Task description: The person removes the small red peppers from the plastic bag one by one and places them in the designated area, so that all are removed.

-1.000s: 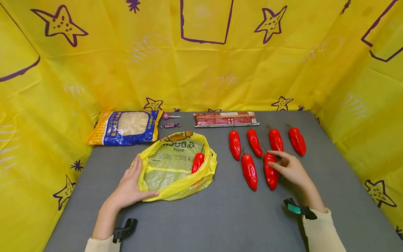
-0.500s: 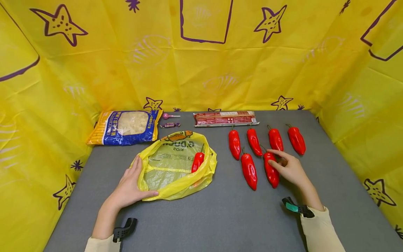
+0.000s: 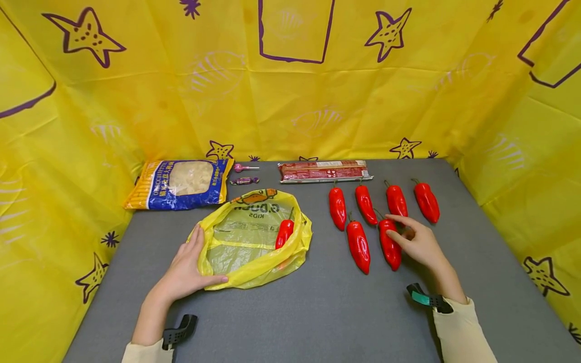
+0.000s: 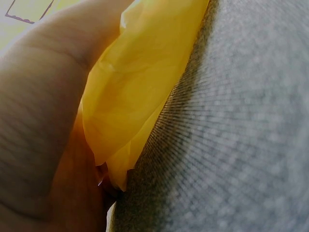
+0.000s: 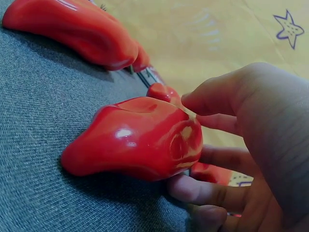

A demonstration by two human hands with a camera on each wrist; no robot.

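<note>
A yellow plastic bag (image 3: 268,264) lies with its mouth open at the centre left, and one red pepper (image 3: 284,234) is visible inside it. My left hand (image 3: 183,267) rests along the bag's left side, thumb over the front rim and fingers extended. In the left wrist view, yellow plastic (image 4: 140,72) lies beside the thumb, and the fingertips are hidden. My right hand (image 3: 419,244) holds a red pepper (image 3: 389,247) on the table between thumb and fingers. The right wrist view shows that pepper (image 5: 140,140) close up, with the fingers at its stem end.
Several more red peppers (image 3: 359,247) lie around the held one on the grey table (image 3: 317,322). At the back are a red packet (image 3: 324,171), a wrapped candy (image 3: 245,180), a lollipop (image 3: 240,167) and a blue-orange pasta bag (image 3: 190,179). Yellow cloth (image 3: 290,111) walls the table.
The pepper under my right hand has shifted and tilted slightly since one second ago, the hand moving a little with it. The left hand and the bag look unchanged.
</note>
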